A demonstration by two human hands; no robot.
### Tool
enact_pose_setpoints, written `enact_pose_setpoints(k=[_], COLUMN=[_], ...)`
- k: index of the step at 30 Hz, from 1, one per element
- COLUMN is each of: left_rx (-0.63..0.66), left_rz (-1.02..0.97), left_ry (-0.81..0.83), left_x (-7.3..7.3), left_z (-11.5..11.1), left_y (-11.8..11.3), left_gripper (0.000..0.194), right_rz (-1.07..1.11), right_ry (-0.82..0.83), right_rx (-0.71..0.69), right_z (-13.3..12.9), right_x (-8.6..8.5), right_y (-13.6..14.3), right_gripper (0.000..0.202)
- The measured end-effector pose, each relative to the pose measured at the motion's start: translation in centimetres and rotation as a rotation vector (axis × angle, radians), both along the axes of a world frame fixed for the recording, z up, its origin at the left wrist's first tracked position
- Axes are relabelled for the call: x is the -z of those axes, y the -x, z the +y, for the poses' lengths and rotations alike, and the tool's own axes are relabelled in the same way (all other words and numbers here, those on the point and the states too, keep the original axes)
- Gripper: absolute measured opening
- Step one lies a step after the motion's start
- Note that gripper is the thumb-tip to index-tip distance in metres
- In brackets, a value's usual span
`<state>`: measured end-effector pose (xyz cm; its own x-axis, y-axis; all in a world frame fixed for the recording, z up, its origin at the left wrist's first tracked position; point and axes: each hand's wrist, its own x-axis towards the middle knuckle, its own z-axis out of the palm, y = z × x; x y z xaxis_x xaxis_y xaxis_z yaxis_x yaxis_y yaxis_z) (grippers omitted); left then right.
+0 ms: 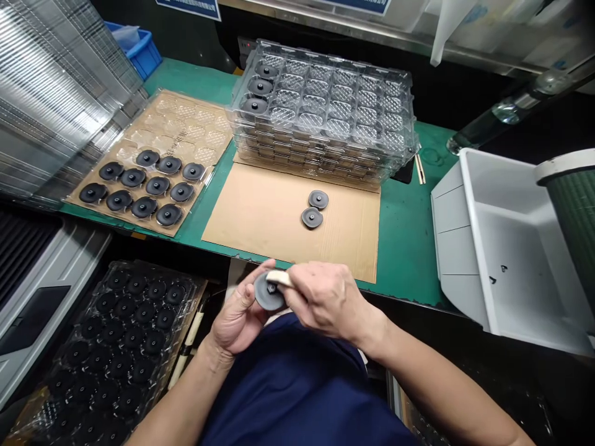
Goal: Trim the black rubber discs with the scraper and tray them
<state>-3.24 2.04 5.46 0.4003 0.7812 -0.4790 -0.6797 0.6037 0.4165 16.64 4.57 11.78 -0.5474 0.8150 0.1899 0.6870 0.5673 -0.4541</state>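
Note:
In front of my body, my left hand grips a round dark grey disc by its edge, face up, with a small black raised hub at its centre. My right hand is closed at the disc's right side. A cream-coloured tip, perhaps a finger cover, reaches from it over the disc beside the hub. Whether the right fingers hold anything underneath is hidden. Two similar grey discs, a far one and a near one, lie on the cardboard sheet ahead.
Stacked clear trays stand behind the cardboard, with discs in the left column. A tray of black discs lies left; another filled tray sits lower left. A white bin is at right, near a cream-handled tool.

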Motion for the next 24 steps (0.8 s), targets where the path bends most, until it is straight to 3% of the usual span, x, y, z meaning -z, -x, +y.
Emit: enact_pose_setpoints(k=[2, 5, 8, 12, 18, 24], left_rx=[-0.108, -0.159, -0.215, -0.336, -0.386, -0.280], left_rz=[0.095, 0.244, 0.363, 0.433, 0.458, 0.364], left_ry=[-0.076, -0.189, -0.302, -0.402, -0.411, -0.314], left_x=[-0.1, -0.4, -0.9, -1.6, -2.1, -1.9], left_z=[0.3, 0.5, 0.4, 0.5, 0.6, 0.4], left_y=[-0.1, -0.5, -0.9, -0.6, 0.0, 0.1], left_gripper=[0.059, 0.061, 0.059, 0.061, 0.059, 0.058], right_rz=[0.063, 0.182, 0.263, 0.244, 0.166, 0.109], right_ry=[0.154, 0.298, 0.227, 0.154, 0.162, 0.142], right_rx=[0.123, 0.168, 0.227, 0.185, 0.145, 0.170], right_z=[-0.6, -1.3, -1.5, -1.5, -1.2, -0.8], right_x=[0.3, 0.3, -0.2, -0.7, -0.2, 0.3], right_y=[0.4, 1.4, 2.3, 2.4, 1.5, 0.7], right_gripper=[0.029, 0.034, 0.031, 0.028, 0.027, 0.030])
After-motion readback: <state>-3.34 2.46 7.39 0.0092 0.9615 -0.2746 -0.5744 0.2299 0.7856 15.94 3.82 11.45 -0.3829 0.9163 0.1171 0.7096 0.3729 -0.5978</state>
